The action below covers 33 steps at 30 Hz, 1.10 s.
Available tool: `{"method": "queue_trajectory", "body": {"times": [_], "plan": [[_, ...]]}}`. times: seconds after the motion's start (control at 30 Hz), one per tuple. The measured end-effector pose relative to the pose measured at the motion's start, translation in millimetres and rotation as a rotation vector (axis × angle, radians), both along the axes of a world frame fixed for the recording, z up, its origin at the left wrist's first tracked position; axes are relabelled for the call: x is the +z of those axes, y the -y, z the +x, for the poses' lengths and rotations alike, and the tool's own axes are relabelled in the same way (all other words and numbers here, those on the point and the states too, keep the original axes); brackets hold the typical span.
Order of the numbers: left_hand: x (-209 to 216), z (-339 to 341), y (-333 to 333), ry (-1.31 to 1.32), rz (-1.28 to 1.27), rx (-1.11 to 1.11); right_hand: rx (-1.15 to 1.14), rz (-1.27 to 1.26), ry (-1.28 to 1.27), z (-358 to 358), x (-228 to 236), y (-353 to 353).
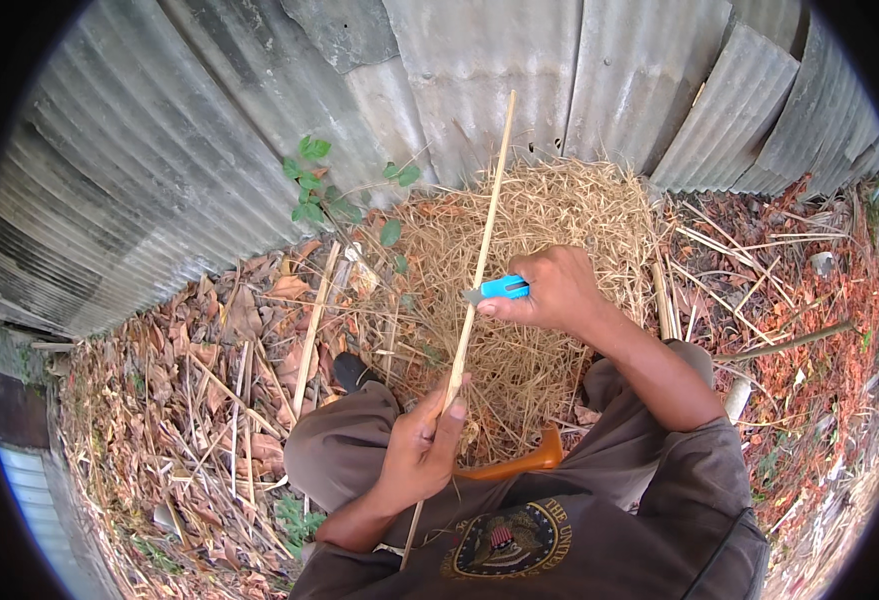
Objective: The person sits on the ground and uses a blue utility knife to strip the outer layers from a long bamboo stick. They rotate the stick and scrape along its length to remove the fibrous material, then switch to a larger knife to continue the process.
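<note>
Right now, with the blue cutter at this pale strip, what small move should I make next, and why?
Probably a light shaving stroke away from you: your right hand holds the blue cutter with its blade at the pale strip, beyond your left hand, which grips the strip nearer your body.

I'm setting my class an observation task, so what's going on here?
The left hand grips a long, thin stick. The right hand holds a blue cutter, its blade at the stick. The stick slants over a straw-coloured pile beside a metal wall.
</note>
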State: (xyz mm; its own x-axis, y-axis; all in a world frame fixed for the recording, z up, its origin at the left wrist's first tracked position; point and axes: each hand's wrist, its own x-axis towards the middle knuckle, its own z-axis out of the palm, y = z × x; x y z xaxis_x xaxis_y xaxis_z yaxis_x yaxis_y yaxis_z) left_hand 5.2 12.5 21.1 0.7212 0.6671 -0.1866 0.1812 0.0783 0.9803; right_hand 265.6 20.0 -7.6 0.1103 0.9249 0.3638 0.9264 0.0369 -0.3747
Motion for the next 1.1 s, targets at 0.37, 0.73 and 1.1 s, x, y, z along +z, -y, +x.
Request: {"method": "queue_trajectory", "body": {"times": [0.37, 0.73, 1.1], "plan": [[-3.9, -9.1, 2.7, 0.043, 0.018, -0.046, -0.161, -0.112, 0.011, 13.6, 10.0, -2.2], [-0.2, -13.3, 11.0, 0.033, 0.027, -0.189, -0.617, -0.079, -0.111, 115.6, 14.5, -24.5], [-0.4, -21.1, -12.9, 0.102, -0.243, -0.170, -0.744, -0.101, -0.318, 126.7, 15.5, -3.7]]}}
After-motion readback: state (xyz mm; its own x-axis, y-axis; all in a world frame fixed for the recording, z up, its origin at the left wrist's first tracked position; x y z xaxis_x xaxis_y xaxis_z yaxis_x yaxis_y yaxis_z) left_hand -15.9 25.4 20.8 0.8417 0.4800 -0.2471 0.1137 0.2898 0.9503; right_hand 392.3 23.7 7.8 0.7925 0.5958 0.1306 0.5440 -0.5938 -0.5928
